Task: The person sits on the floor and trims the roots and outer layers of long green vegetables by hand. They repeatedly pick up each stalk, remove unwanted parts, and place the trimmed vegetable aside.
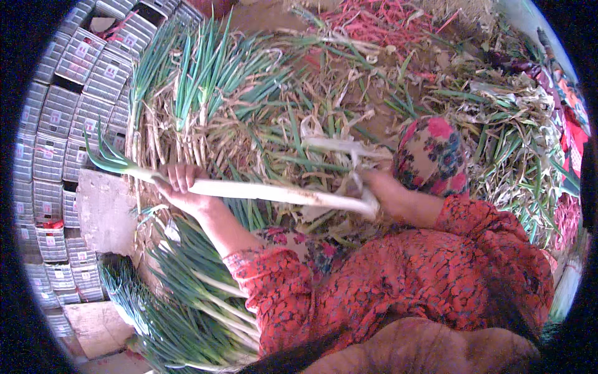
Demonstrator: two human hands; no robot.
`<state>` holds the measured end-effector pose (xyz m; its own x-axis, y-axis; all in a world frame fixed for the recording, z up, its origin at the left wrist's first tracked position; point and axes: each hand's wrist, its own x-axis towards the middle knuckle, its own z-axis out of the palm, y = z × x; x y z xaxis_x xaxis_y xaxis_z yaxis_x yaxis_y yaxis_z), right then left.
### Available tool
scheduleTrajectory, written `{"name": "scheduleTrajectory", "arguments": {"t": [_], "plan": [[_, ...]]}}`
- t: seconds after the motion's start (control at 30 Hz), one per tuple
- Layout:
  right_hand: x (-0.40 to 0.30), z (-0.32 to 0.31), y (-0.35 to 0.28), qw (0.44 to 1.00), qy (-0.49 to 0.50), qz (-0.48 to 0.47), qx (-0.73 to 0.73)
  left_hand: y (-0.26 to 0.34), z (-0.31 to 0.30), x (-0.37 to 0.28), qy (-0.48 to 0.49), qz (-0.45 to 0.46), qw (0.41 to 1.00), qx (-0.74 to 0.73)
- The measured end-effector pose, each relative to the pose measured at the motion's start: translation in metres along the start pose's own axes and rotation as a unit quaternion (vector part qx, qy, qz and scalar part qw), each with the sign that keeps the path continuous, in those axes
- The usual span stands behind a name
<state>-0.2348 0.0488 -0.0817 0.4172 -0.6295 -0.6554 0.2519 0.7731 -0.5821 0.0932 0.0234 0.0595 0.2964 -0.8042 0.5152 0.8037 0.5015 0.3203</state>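
A long green onion stalk with a bare white shaft lies across the view, its green leaves to the left. My left hand is closed round the stalk just below the leaves. At the root end on the right is my right hand, blurred, with pale peeled outer leaves hanging at its fingers. Whether it grips the stalk, the peelings or both is hard to tell. Below my left arm lies a pile of long green onions. Upright bunches of green onions stand beyond my left hand.
Stacked grey plastic crates line the left side, with a flat board beside them. Leaf scraps cover the ground ahead. Pink-red ties lie at the top. A heap of stripped leaves is on the right.
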Motion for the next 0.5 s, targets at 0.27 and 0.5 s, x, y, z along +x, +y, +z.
{"name": "scheduleTrajectory", "arguments": {"t": [0.27, 0.5], "plan": [[-0.034, 0.002, -0.047, 0.961, 0.099, -0.186, -0.18, -0.03, -0.018, 0.002, 0.373, 0.033, 0.911, 0.172], [-0.054, -0.027, -0.043, 0.75, -0.02, -0.368, -0.549, 0.001, -0.067, 0.003, 0.403, 0.025, 0.855, 0.325]]}}
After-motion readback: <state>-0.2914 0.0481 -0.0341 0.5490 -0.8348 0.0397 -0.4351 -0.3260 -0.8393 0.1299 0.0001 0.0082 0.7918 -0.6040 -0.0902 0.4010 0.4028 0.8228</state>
